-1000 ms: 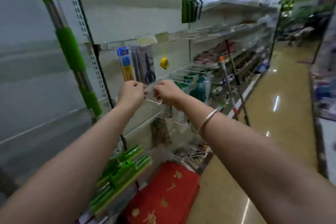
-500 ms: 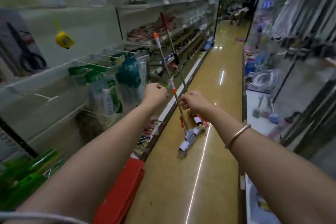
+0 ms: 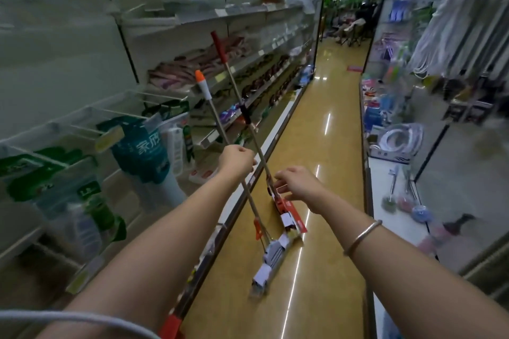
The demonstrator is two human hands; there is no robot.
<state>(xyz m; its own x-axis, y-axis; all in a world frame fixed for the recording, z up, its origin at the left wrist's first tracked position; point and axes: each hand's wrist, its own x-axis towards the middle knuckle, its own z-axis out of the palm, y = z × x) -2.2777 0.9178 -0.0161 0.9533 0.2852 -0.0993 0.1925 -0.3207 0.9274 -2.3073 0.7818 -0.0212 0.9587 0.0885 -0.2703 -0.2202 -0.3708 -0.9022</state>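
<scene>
Two flat mops lean against the left shelving, heads on the floor. The orange-and-white-tipped mop (image 3: 212, 107) has its pole running through my left hand (image 3: 238, 158), whose curled fingers grip it at mid-height. The red-tipped mop (image 3: 234, 82) crosses just behind it. My right hand (image 3: 298, 183), a bangle on its wrist, reaches with loosely spread fingers to that mop's lower pole, just above its red-and-white head (image 3: 289, 215); whether the fingertips touch is unclear.
A long glossy aisle floor (image 3: 316, 132) runs ahead between shelving. Hanging green packets (image 3: 143, 146) crowd the left pegs; boxed goods (image 3: 396, 140) and brushes fill the right shelf. Chairs and a seated person (image 3: 355, 25) are at the far end. A red item (image 3: 172, 325) lies below.
My view swung right, from the peg hooks down the aisle. Both hands left the hooks and moved to the mops; the left now grips a pole and the right has opened.
</scene>
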